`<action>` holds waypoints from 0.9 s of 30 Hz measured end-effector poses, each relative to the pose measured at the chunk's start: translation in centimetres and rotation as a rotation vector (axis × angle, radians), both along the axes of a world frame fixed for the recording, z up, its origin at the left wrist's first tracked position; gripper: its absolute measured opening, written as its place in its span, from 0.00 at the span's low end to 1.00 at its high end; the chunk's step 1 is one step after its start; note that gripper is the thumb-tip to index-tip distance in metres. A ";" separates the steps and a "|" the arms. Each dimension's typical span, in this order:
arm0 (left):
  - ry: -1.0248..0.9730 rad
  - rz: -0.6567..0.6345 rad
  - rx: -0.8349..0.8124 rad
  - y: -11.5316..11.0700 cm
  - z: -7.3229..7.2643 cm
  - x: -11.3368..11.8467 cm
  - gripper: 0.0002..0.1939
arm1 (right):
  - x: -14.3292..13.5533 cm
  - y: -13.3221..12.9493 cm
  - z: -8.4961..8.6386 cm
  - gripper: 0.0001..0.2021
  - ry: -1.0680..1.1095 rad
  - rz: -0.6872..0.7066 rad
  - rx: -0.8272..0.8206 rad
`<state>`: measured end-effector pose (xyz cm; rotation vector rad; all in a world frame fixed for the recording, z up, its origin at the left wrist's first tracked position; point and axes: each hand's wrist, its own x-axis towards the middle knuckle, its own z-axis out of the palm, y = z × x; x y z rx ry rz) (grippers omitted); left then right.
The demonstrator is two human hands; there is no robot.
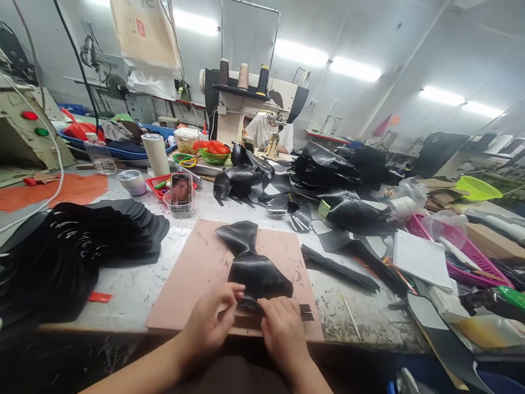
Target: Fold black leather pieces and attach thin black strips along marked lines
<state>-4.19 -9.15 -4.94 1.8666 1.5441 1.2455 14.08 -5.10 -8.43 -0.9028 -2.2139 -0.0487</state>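
A black leather shoe-upper piece [251,261] lies on a pinkish cutting mat [197,273] at the near edge of the worktable. My left hand [211,317] pinches the piece's near end between thumb and fingers. My right hand [283,327] presses on the same end and on a thin dark strip [305,313] beside it. The part of the leather under my fingers is hidden.
A big stack of flat black cut pieces [82,241] sits at the left. More black uppers [254,178] pile up behind the mat. A phone in a plastic cup [181,191], a white cup [156,154], a pink basket [463,249] and a notebook [420,258] stand around. A person sits behind a sewing machine [250,104].
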 end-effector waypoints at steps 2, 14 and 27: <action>-0.057 0.162 -0.114 0.4 0.6 -1.6 0.04 | 0.1 -0.4 -0.1 0.14 -0.012 -0.024 -0.042; -0.511 0.027 -0.604 5.6 -1.2 -0.4 0.19 | -2.9 0.3 -0.3 0.07 0.142 0.023 -0.071; -0.545 0.008 -0.715 1.6 -0.4 3.6 0.13 | 3.4 -1.7 1.1 0.12 0.770 -0.292 -0.895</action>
